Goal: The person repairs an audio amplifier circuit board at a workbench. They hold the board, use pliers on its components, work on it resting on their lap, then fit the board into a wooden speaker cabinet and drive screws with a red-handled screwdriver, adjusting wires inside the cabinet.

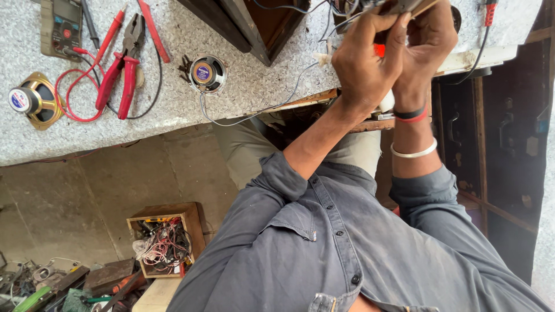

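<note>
On the speckled stone bench (243,98) I see a brass-rimmed speaker (32,99), red-handled pliers (123,72) and a small round black speaker (207,73) trailing thin grey wire (254,111). Further right, at the bench edge, left hand (364,58) and right hand (429,40) both pinch a small red-tipped part (379,50). I'd brace it steadily and keep the wire slack.

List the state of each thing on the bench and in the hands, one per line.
Left hand: closed on a small part, raised.
Right hand: gripping the same part.
Small part: mostly hidden, red bit showing.
Pliers: lying flat, jaws shut.
Small speaker: magnet up, wired.
Large speaker: magnet up.
Multimeter: leads plugged in.
Wooden box: open, full of wires.
</note>
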